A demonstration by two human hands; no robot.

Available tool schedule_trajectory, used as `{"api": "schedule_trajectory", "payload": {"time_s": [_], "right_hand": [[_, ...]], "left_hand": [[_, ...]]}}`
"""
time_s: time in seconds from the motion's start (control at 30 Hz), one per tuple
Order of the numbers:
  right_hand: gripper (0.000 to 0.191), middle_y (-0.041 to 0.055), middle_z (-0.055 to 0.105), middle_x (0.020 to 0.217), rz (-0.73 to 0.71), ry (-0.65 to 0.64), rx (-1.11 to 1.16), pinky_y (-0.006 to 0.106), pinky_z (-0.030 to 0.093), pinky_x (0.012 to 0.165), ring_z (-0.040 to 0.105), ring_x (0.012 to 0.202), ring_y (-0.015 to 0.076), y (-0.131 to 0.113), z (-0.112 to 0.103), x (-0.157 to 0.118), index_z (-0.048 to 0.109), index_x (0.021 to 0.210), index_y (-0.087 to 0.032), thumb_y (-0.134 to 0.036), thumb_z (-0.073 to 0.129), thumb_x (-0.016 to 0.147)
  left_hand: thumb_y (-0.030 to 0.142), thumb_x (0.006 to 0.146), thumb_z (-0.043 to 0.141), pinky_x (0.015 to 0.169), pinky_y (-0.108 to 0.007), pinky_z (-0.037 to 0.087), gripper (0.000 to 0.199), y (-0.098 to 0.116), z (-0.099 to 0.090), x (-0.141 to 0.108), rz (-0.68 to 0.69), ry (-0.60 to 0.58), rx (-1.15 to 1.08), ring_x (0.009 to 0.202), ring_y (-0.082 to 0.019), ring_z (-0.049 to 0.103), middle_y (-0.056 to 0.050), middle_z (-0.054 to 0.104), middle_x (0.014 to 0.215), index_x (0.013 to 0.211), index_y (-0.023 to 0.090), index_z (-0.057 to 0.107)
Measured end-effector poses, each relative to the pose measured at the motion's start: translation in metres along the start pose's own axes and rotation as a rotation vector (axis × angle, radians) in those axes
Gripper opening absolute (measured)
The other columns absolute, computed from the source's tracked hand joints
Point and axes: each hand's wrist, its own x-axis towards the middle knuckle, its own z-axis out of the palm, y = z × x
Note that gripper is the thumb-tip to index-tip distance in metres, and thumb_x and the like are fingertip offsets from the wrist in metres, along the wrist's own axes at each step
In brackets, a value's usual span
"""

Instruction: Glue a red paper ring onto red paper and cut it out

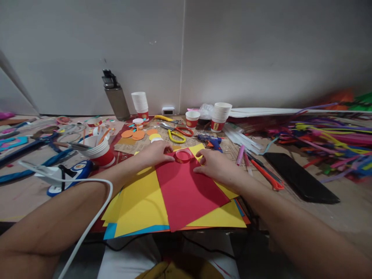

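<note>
A sheet of red paper [188, 193] lies on a stack of yellow paper [139, 205], with blue and orange edges showing beneath. Near the red sheet's far edge sits a short red ring [183, 160], possibly cut from a paper cup. My left hand [157, 153] rests at the sheet's left far corner, its thumb and fingers apart on the ring's left side. On the other side, my right hand [216, 167] is beside the ring with fingers spread. Both hands appear empty, and neither visibly touches the ring.
Behind lie yellow-handled scissors [176, 136], orange paper circles [138, 135], a glue gun [213, 142] and stacked paper cups [220, 117]. At right are a black phone [300, 177], a utility knife [267, 173] and pipe cleaners [334, 135]. A white cable [109, 193] crosses my left forearm.
</note>
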Motion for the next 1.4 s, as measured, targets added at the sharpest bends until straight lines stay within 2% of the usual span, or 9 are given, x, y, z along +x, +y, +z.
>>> {"api": "schedule_trajectory", "payload": {"time_s": [0.4, 0.67, 0.87, 0.97, 1.07, 1.13, 1.2, 1.3, 1.4], "right_hand": [[0.051, 0.0087, 0.070, 0.100, 0.006, -0.001, 0.019, 0.028, 0.043, 0.065, 0.065, 0.086, 0.0225, -0.002, 0.002, -0.004, 0.061, 0.117, -0.017, -0.035, 0.076, 0.072], [0.052, 0.0092, 0.068, 0.103, -0.106, 0.050, 0.049, 0.031, 0.045, 0.073, 0.063, 0.090, 0.0239, 0.007, 0.009, 0.001, 0.061, 0.119, -0.017, -0.036, 0.077, 0.073], [0.043, 0.0101, 0.069, 0.103, -0.050, 0.082, 0.173, 0.031, 0.046, 0.071, 0.064, 0.086, 0.0224, 0.004, -0.004, 0.000, 0.063, 0.113, -0.017, -0.041, 0.070, 0.079], [0.037, 0.0076, 0.070, 0.096, -0.012, 0.177, 0.335, 0.031, 0.048, 0.070, 0.064, 0.083, 0.0210, 0.012, -0.015, 0.006, 0.063, 0.110, -0.019, -0.047, 0.057, 0.088], [0.039, 0.0082, 0.069, 0.100, 0.004, 0.410, 0.559, 0.034, 0.050, 0.076, 0.064, 0.090, 0.0219, 0.027, -0.024, 0.015, 0.060, 0.110, -0.020, -0.053, 0.050, 0.090], [0.044, 0.0086, 0.066, 0.108, 0.006, 0.596, 0.758, 0.035, 0.051, 0.079, 0.064, 0.095, 0.0217, 0.036, -0.029, 0.020, 0.053, 0.118, -0.022, -0.053, 0.055, 0.088], [0.049, 0.0082, 0.064, 0.113, 0.018, 0.686, 0.938, 0.034, 0.053, 0.077, 0.064, 0.098, 0.0215, 0.040, -0.032, 0.023, 0.046, 0.122, -0.024, -0.051, 0.060, 0.084], [0.050, 0.0070, 0.063, 0.115, 0.092, 0.673, 1.117, 0.031, 0.055, 0.070, 0.065, 0.099, 0.0209, 0.034, -0.032, 0.022, 0.043, 0.120, -0.026, -0.046, 0.066, 0.080], [0.045, 0.0056, 0.065, 0.110, 0.117, 0.483, 1.270, 0.031, 0.057, 0.062, 0.066, 0.087, 0.0193, 0.022, -0.027, 0.018, 0.049, 0.113, -0.025, -0.039, 0.070, 0.076]], "left_hand": [[0.054, 0.064, 0.076, 0.074, -0.029, 0.044, 0.063, 0.009, -0.011, -0.004, -0.038, -0.161, 0.046, 0.094, -0.024, 0.062, -0.008, 0.069, 0.106, 0.114, 0.017, 0.064], [0.050, 0.062, 0.076, 0.059, -0.027, 0.038, 0.041, 0.009, -0.017, -0.002, -0.045, -0.192, 0.002, 0.076, -0.021, 0.061, -0.003, 0.069, 0.083, 0.086, 0.018, 0.066], [0.041, 0.061, 0.080, 0.062, -0.024, 0.045, 0.032, -0.011, -0.022, 0.000, -0.152, -0.221, -0.454, 0.080, -0.021, 0.067, 0.000, 0.073, 0.085, 0.086, 0.022, 0.071], [0.031, 0.058, 0.085, 0.069, -0.029, 0.053, 0.035, -0.018, -0.021, 0.002, -0.256, -0.219, -0.905, 0.080, -0.022, 0.070, -0.003, 0.074, 0.087, 0.088, 0.020, 0.070], [0.020, 0.056, 0.088, 0.070, -0.031, 0.057, 0.041, -0.018, -0.017, 0.005, -0.326, -0.151, -1.285, 0.073, -0.020, 0.071, -0.007, 0.075, 0.083, 0.092, 0.016, 0.069], [0.015, 0.057, 0.087, 0.068, -0.030, 0.059, 0.039, -0.016, -0.015, 0.008, -0.315, -0.027, -1.410, 0.068, -0.018, 0.071, -0.008, 0.074, 0.080, 0.091, 0.013, 0.068], [0.011, 0.062, 0.083, 0.067, -0.029, 0.060, 0.035, -0.012, -0.012, 0.010, -0.272, 0.133, -1.515, 0.065, -0.017, 0.071, -0.008, 0.074, 0.079, 0.092, 0.011, 0.067], [0.008, 0.070, 0.076, 0.072, -0.029, 0.061, 0.030, -0.003, -0.004, 0.012, -0.184, 0.317, -1.658, 0.069, -0.016, 0.072, -0.007, 0.075, 0.081, 0.098, 0.012, 0.065], [0.009, 0.074, 0.073, 0.081, -0.032, 0.061, 0.026, 0.010, 0.008, 0.011, -0.155, 0.453, -1.759, 0.075, -0.016, 0.073, -0.006, 0.076, 0.085, 0.097, 0.014, 0.063]]}}
